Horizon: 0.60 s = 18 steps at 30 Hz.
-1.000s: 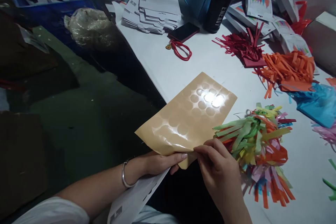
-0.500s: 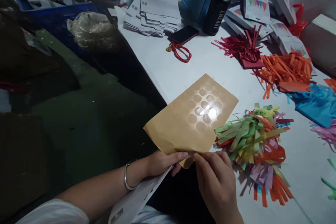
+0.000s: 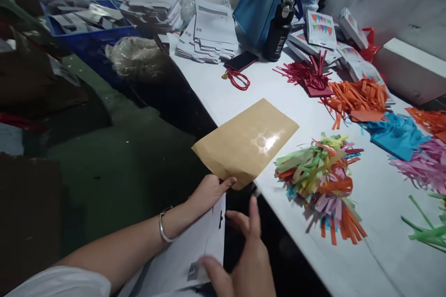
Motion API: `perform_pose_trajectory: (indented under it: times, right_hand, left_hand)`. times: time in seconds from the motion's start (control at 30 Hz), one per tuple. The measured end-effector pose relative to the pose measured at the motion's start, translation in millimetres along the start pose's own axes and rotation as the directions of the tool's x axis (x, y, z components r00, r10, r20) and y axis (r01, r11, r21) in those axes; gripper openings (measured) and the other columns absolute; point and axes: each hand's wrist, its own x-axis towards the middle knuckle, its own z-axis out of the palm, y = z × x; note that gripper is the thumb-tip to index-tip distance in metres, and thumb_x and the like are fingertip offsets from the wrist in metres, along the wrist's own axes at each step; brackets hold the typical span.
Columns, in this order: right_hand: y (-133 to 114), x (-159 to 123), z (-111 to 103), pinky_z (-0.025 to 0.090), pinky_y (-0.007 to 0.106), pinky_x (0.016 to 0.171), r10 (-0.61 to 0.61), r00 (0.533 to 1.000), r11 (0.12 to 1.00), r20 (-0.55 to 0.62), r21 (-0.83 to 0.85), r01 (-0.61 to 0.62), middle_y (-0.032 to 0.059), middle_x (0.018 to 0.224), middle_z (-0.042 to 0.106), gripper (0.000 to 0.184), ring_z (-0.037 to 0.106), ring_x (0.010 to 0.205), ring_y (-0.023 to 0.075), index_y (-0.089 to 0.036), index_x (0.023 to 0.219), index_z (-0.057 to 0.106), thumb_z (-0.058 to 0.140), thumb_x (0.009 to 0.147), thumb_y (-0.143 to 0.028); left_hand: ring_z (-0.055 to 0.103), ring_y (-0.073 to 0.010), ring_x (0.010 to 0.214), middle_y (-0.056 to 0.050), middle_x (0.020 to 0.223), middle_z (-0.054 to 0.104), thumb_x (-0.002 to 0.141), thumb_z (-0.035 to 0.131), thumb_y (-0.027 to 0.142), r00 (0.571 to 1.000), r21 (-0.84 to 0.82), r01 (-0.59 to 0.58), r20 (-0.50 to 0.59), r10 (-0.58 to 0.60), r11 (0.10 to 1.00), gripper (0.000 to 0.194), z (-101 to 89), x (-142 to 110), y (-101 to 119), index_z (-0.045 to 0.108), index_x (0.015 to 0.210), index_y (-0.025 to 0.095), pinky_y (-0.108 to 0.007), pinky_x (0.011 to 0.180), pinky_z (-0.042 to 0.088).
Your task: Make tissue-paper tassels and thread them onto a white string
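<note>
My left hand (image 3: 208, 191) pinches the near corner of a tan sticker sheet (image 3: 245, 142), which is tilted over the table's near edge; faint round stickers glint on it. A silver bangle (image 3: 162, 227) circles that wrist. My right hand (image 3: 244, 260) is off the sheet, lower down, with fingers spread apart. Its thumb rests on a flat white printed card (image 3: 190, 260) lying in my lap. A multicoloured bundle of paper fringe (image 3: 322, 178) lies on the white table (image 3: 223, 97) just right of the sheet.
Red (image 3: 306, 76), orange (image 3: 355, 97), blue (image 3: 395, 132) and pink (image 3: 423, 167) fringe piles line the table's right side. Further back are a black bottle (image 3: 278, 32), a dark phone (image 3: 241, 61) with a red cord, stacked white cards (image 3: 211, 32) and a blue bag (image 3: 263, 0).
My right hand has let go of the sheet's corner and dropped toward the white card. The view has tilted up and the sheet now lies flatter.
</note>
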Motion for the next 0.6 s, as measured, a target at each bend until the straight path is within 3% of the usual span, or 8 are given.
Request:
perform_pose_trajectory:
  times: [0.1, 0.2, 0.3, 0.37, 0.43, 0.47, 0.53, 0.6]
  right_hand:
    - [-1.6, -2.0, 2.4, 0.062, 0.032, 0.071, 0.006, 0.995, 1.0, 0.098, 0.013, -0.007, 0.0118, 0.114, 0.069, 0.085, 0.074, 0.088, 0.0215, -0.023, 0.159, 0.009, 0.059, 0.089, -0.022]
    - [-4.7, -6.8, -11.0, 0.061, 0.026, 0.067, 0.09, 0.987, 0.97, 0.132, 0.213, -0.117, 0.0086, 0.112, 0.069, 0.082, 0.072, 0.074, 0.0142, -0.027, 0.159, 0.001, 0.05, 0.094, -0.018]
    - [-10.9, -22.0, -19.0, 0.062, 0.027, 0.072, 0.103, 0.981, 0.943, 0.165, 0.299, -0.15, 0.0057, 0.109, 0.07, 0.098, 0.073, 0.078, 0.0154, -0.028, 0.159, 0.002, 0.067, 0.085, -0.021]
    - [-13.7, -35.5, -21.0, 0.061, 0.025, 0.069, 0.06, 0.988, 0.963, 0.143, 0.253, -0.096, 0.0018, 0.096, 0.072, 0.093, 0.073, 0.075, 0.0154, -0.027, 0.159, 0.008, 0.066, 0.086, -0.021]
    - [-14.5, -47.7, -28.5, 0.059, 0.022, 0.064, 0.038, 0.998, 0.979, 0.046, 0.198, -0.046, -0.0006, 0.085, 0.072, 0.08, 0.072, 0.068, 0.0138, -0.025, 0.158, 0.013, 0.058, 0.092, -0.023]
    - [-14.5, -52.7, -36.3, 0.059, 0.022, 0.063, 0.042, 0.999, 0.983, -0.034, 0.178, -0.036, -0.0006, 0.083, 0.072, 0.076, 0.072, 0.067, 0.0136, -0.024, 0.158, 0.014, 0.055, 0.094, -0.025]
    - [-15.4, -60.5, -60.7, 0.059, 0.023, 0.068, 0.075, 0.972, 0.986, -0.224, 0.165, -0.038, 0.0012, 0.086, 0.074, 0.076, 0.073, 0.073, 0.0142, -0.023, 0.158, 0.017, 0.058, 0.094, -0.03]
    - [-17.8, -66.6, -93.1, 0.059, 0.025, 0.071, 0.099, 0.922, 0.984, -0.375, 0.177, -0.033, 0.0018, 0.086, 0.075, 0.079, 0.073, 0.074, 0.0146, -0.024, 0.157, 0.018, 0.063, 0.093, -0.031]
  left_hand:
    - [0.047, -0.0125, 0.052, 0.002, 0.053, 0.055, 0.076, 0.059, 0.078, 0.996, 0.001, -0.042, 0.08, 0.042, 0.999, 0.064, -13.9, -17.4, 8.7, 0.059, 0.066, 0.014, -0.022, 0.05, 0.034]
    - [0.052, -0.0124, 0.054, 0.002, 0.056, 0.059, 0.077, 0.064, 0.072, 0.981, 0.022, -0.119, 0.16, 0.114, 0.993, 0.059, -25.8, -41.4, 26.0, 0.064, 0.075, 0.013, -0.021, 0.052, 0.037]
    - [0.046, -0.01, 0.051, 0.004, 0.052, 0.053, 0.083, 0.062, 0.066, 0.966, 0.145, -0.257, 0.03, 0.255, 0.955, 0.055, -25.2, -64.7, 47.6, 0.062, 0.067, 0.014, -0.02, 0.051, 0.033]
    - [0.044, -0.0093, 0.052, 0.004, 0.053, 0.053, 0.086, 0.062, 0.064, 0.922, 0.209, -0.367, -0.048, 0.384, 0.906, 0.053, -18.3, -77.5, 64.0, 0.062, 0.065, 0.014, -0.02, 0.051, 0.032]
    - [0.046, -0.0096, 0.054, 0.002, 0.057, 0.057, 0.085, 0.063, 0.063, 0.866, 0.219, -0.48, -0.038, 0.499, 0.85, 0.051, -10.2, -87.5, 83.1, 0.064, 0.067, 0.015, -0.02, 0.053, 0.035]
    - [0.049, -0.0103, 0.056, 0.001, 0.061, 0.06, 0.083, 0.066, 0.063, 0.84, 0.205, -0.535, 0.023, 0.542, 0.82, 0.049, -6.6, -91.1, 93.9, 0.066, 0.072, 0.015, -0.02, 0.055, 0.038]
    - [0.058, -0.0129, 0.064, -0.002, 0.072, 0.069, 0.078, 0.073, 0.06, 0.766, 0.149, -0.634, 0.256, 0.59, 0.759, 0.045, -0.3, -94.9, 117.1, 0.07, 0.085, 0.016, -0.021, 0.06, 0.043]
    - [0.065, -0.0153, 0.073, -0.006, 0.085, 0.074, 0.083, 0.073, 0.049, 0.619, 0.047, -0.705, 0.527, 0.582, 0.707, 0.037, 7.5, -93.3, 140.2, 0.071, 0.098, 0.015, -0.021, 0.065, 0.047]
